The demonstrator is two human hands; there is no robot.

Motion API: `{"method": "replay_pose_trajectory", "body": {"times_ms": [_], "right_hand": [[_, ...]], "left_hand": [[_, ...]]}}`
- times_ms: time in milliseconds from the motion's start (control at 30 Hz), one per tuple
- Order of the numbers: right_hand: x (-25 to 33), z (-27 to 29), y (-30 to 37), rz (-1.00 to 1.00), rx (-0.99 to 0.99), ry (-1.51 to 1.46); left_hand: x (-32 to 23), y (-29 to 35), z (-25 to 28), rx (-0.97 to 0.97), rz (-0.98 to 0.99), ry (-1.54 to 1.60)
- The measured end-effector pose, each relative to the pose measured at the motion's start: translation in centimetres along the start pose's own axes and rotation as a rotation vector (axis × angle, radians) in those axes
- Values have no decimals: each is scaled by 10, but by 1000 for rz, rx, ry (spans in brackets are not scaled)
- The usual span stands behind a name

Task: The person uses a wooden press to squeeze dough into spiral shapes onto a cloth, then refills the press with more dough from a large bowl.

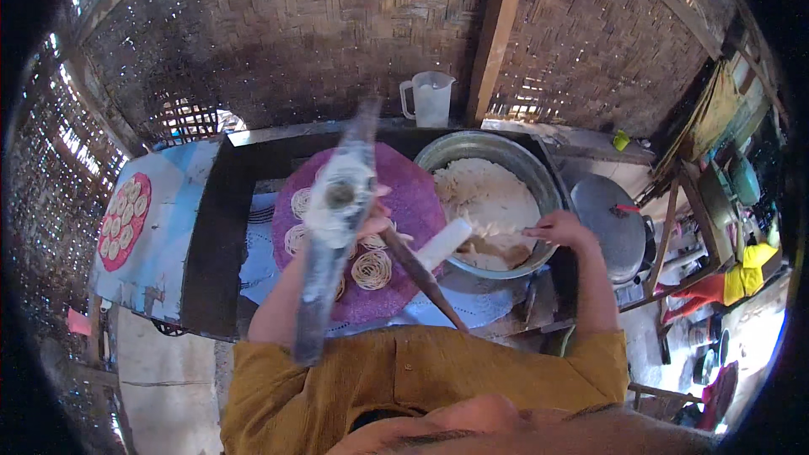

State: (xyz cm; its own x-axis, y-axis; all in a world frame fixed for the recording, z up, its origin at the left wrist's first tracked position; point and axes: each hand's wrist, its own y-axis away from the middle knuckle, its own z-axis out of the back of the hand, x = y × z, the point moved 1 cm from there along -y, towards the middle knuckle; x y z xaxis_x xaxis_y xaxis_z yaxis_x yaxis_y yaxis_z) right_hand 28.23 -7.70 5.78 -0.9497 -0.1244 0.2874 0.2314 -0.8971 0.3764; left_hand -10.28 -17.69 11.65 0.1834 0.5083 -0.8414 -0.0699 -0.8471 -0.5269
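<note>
My left hand point(376, 217) grips a wooden noodle press, its long flour-dusted bar point(340, 194) tilted upright with a round hole in the middle. The same hand seems to hold the plunger too, a dark wooden crosspiece point(421, 278) with a white cylinder point(444, 244) pointing toward the basin. Beneath them, several coiled noodle nests point(371, 270) lie on a round purple mat point(404, 177), partly hidden by the press. Over the right part of a large metal basin point(539, 170), my right hand point(558, 231) has its fingers curled at the pale, crumbly dough point(480, 194).
A clear plastic pitcher point(431, 99) stands behind the basin against the woven wall. To the right sits a dark round lid point(608, 227). On the left table point(181, 202) lies a pink mat with several more nests point(125, 221). A person in yellow point(748, 274) is at the far right.
</note>
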Motion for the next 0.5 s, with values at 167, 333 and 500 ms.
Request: {"method": "replay_pose_trajectory", "body": {"times_ms": [167, 333, 500], "right_hand": [[7, 93, 60, 386, -88, -225], [45, 143, 98, 340, 179, -397], [89, 151, 90, 543, -282, 343]], "left_hand": [[83, -22, -37, 80, 390, 114], [95, -45, -80, 252, 424, 96], [87, -50, -90, 425, 160, -481]]}}
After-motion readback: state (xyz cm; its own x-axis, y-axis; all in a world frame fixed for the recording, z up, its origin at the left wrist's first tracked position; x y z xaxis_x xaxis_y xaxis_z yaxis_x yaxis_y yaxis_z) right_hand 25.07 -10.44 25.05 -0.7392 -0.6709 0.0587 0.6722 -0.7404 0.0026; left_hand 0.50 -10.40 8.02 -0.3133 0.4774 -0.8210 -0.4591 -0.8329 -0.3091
